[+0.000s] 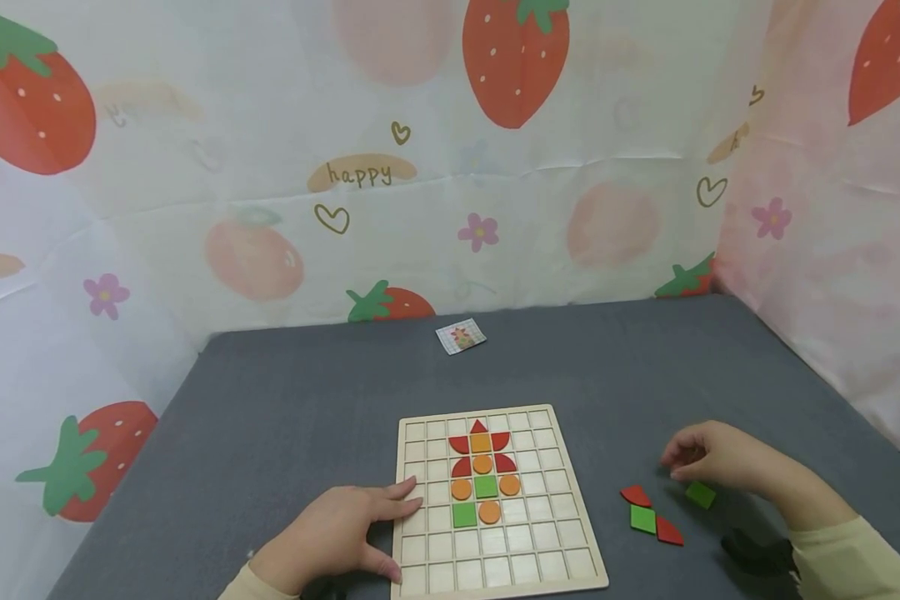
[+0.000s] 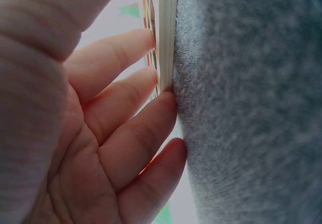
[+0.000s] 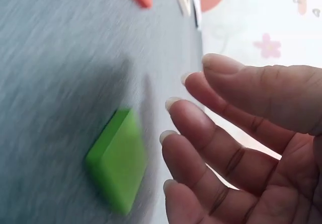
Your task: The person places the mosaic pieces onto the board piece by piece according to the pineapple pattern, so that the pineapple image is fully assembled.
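In the head view a pale wooden grid board lies on the table, bearing a figure of red, orange and green flat pieces. My left hand rests at its left edge with spread, fairly straight fingers; the left wrist view shows fingertips touching the board's side. To the right, my right hand hovers over a loose green square. Its fingers are loosely bent and hold nothing, and the green square lies apart from them.
Left of that square, another green square lies between two red pieces, an upper one and a lower one. A small pattern card lies near the grey table's back edge. A strawberry-printed curtain hangs behind.
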{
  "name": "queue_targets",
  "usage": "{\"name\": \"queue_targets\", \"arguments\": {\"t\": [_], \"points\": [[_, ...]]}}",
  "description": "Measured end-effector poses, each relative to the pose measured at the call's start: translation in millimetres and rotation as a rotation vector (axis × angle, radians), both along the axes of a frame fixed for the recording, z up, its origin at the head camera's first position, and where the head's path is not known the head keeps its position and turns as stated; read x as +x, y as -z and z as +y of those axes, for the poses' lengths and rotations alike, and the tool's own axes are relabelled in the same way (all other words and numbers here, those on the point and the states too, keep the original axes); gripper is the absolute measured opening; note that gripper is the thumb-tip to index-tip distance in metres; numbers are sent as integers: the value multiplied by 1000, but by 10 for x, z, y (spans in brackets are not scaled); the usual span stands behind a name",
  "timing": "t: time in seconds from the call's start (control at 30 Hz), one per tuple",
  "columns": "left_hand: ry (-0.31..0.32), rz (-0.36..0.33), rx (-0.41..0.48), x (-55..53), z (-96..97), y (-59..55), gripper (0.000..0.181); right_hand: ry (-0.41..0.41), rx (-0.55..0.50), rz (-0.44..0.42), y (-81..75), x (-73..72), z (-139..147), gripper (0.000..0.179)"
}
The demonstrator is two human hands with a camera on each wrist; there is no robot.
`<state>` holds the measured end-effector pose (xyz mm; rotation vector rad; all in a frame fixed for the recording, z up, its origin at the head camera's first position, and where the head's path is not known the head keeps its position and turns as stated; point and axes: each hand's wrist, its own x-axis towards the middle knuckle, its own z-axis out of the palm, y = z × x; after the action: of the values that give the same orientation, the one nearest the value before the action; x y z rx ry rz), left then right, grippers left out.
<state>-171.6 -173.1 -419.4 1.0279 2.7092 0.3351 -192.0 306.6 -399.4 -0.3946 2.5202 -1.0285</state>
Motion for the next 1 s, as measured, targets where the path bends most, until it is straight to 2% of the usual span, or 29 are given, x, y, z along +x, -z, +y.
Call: {"name": "queue_targets", "arguments": {"t": [0.17, 0.43, 0.83, 1.0], "points": [[6, 0, 3, -18, -9, 1, 85, 8, -6, -26, 71, 18, 149, 21], [9, -8, -1, -18, -12, -1, 85, -10, -63, -119, 123, 63, 245, 26], [8, -19, 2, -10, -13, 5, 84, -43, 71, -81, 86, 73, 244, 30], [6, -9, 5, -7, -15, 8, 84, -60, 74, -36, 78, 81, 228, 28]]}}
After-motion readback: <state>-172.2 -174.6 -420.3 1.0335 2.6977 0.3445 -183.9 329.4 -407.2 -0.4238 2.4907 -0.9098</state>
